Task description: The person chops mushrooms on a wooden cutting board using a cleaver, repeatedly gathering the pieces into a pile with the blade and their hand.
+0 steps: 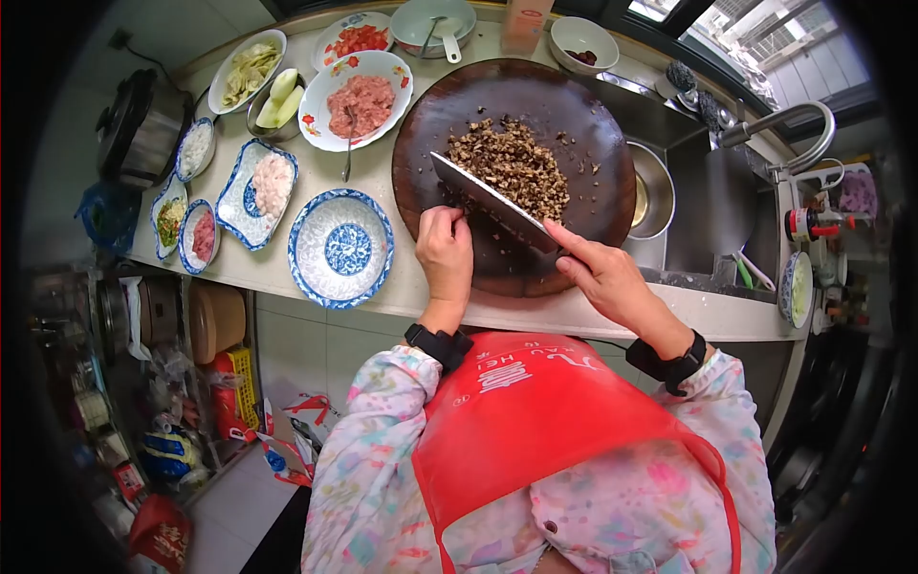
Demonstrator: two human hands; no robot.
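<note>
A round dark wooden chopping board [430, 124] lies on the counter, with a heap of finely chopped brown bits [516, 163], perhaps mushroom, on it. My right hand [607, 277] is closed around the handle end of a cleaver [495, 209]. Its broad blade slants across the board, along the near side of the heap. At the board's near left edge, my left hand [446, 253] is curled closed beside the blade; its fingertips are hidden, so what it holds, if anything, does not show.
Left of the board are a blue-patterned bowl [382, 241], a flowered bowl of minced meat [400, 88] with a spoon, and several smaller filled dishes. To the right is a sink [703, 225] with a metal basin [660, 182] and a curved faucet [818, 143].
</note>
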